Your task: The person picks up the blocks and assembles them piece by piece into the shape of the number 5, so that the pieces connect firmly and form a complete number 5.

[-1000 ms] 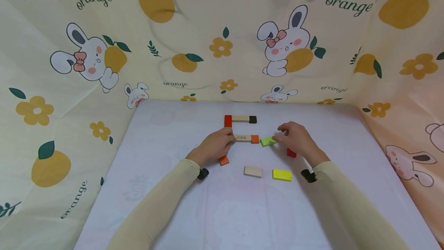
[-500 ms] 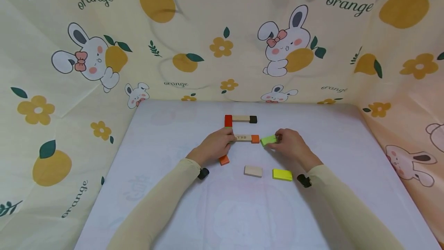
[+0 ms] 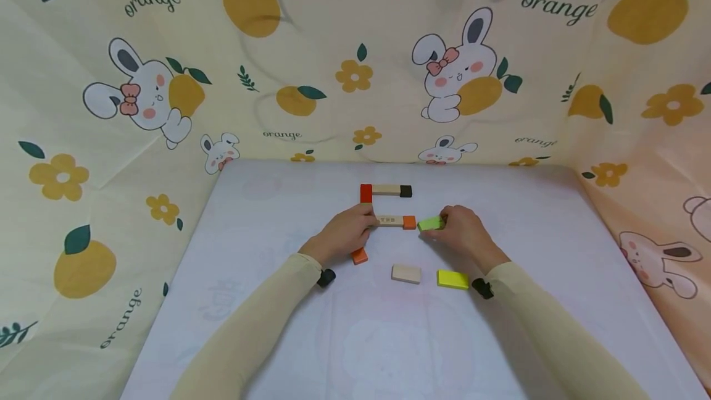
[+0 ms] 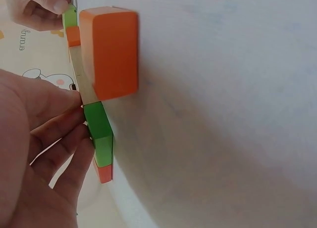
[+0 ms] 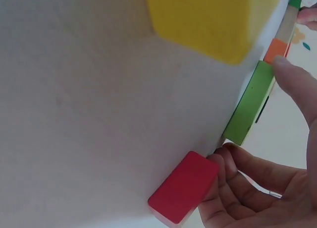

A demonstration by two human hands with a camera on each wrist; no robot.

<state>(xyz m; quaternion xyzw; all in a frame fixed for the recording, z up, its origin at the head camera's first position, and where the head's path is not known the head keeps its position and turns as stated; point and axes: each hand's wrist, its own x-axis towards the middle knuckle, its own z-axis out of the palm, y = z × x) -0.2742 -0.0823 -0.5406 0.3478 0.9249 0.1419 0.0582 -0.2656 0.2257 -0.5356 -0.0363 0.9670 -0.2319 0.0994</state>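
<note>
My left hand (image 3: 343, 233) rests its fingertips on a green block (image 4: 99, 124) and the adjoining end of a lettered wooden block (image 3: 390, 221). Its fingers look loosely extended along the blocks. An orange block (image 3: 409, 222) lies against the wooden block's right end. With thumb and fingers at opposite ends, my right hand (image 3: 465, 233) pinches a light green block (image 3: 429, 224), close to that orange block and low at the table. A red block (image 5: 183, 188) lies beside the right hand's fingers in the right wrist view; in the head view the hand hides it.
A red-orange block (image 3: 366, 193), a plain wooden block (image 3: 386, 190) and a black block (image 3: 406, 191) form a row behind. Nearer me lie another orange block (image 3: 360, 256), a beige block (image 3: 406, 273) and a yellow block (image 3: 452, 279). Printed cloth (image 3: 333, 66) surrounds the white table (image 3: 378, 338).
My right hand has come down and left, its thumb and fingers closing on the light green block, covering the red block in the head view. The left hand has stayed in place.
</note>
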